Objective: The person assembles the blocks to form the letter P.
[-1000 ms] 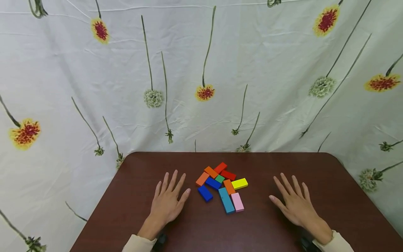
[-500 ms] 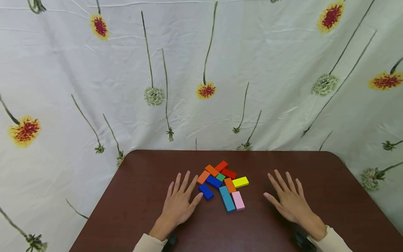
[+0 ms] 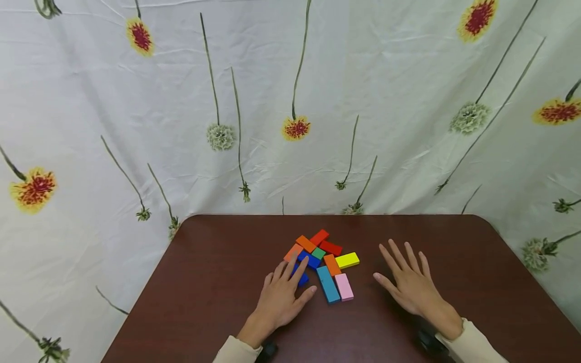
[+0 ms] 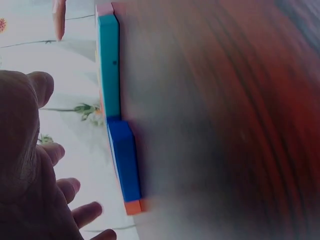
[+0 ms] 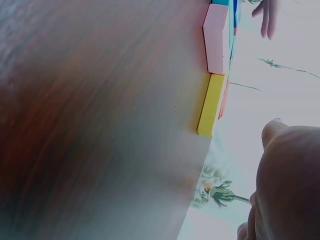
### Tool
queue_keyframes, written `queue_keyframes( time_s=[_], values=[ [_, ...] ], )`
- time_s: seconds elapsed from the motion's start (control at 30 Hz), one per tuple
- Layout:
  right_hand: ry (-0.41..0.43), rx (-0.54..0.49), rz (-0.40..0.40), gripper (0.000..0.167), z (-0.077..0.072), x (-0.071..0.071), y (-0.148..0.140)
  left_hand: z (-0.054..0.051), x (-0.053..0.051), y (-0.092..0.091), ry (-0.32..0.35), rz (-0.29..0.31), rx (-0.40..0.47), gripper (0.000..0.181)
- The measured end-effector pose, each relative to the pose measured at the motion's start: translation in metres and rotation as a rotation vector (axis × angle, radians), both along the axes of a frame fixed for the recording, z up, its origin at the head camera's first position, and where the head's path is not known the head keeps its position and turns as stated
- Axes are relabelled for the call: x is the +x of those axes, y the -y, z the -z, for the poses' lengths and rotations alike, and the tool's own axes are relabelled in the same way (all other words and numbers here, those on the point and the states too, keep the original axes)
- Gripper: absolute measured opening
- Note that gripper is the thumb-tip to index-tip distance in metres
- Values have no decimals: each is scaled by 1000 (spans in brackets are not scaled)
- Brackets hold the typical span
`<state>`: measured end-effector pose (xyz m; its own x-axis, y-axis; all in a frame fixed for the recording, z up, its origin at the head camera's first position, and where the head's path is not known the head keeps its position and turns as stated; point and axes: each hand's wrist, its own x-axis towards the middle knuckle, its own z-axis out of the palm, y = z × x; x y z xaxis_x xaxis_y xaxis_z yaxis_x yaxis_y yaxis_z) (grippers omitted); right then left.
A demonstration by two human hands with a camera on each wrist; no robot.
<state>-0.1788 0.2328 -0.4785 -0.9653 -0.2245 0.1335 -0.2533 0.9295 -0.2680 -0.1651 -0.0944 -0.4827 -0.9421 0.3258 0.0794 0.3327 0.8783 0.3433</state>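
Note:
Several coloured wooden blocks lie flat in a loose cluster near the middle of the table. My left hand [image 3: 279, 300] hovers at the cluster's left side, its fingers spread over the lower blue block [image 3: 301, 278] and partly hiding it. In the left wrist view, a gap separates these fingers from the blue block [image 4: 125, 162] and the teal block [image 4: 110, 65]. To the right of the cluster is my right hand [image 3: 413, 290], fingers spread and holding nothing. Nearest to it are the yellow block [image 3: 347, 260] and the pink block [image 3: 344, 287].
The dark brown table [image 3: 190, 282] has rounded far corners. Behind it hangs a pale cloth [image 3: 399, 101] printed with flowers. Red blocks [image 3: 330, 248], orange blocks [image 3: 332, 265], a green block [image 3: 318, 253] and the other blue block [image 3: 309, 259] fill out the cluster.
My left hand has moved right from beside the cluster until its fingers are over the left blocks. My right hand has drifted slightly left, towards the blocks. The blocks lie as before.

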Motion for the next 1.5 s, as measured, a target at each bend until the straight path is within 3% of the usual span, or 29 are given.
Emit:
queue_keyframes(
  time_s=[0.43,0.7,0.93,1.2,1.5],
  values=[
    [14,10,14,75,1,0,4,6,0,-24,-8,60,50,73],
    [-12,9,4,75,2,-1,9,10,1,-32,-24,48,91,74],
    [-7,10,0,76,-1,-3,15,9,2,-39,-88,45,76,73],
    [-16,14,-12,75,-3,-6,22,7,0,-40,54,76,267,70],
    [-34,26,-17,75,0,-8,28,8,-2,-40,93,83,336,72]
  ],
)
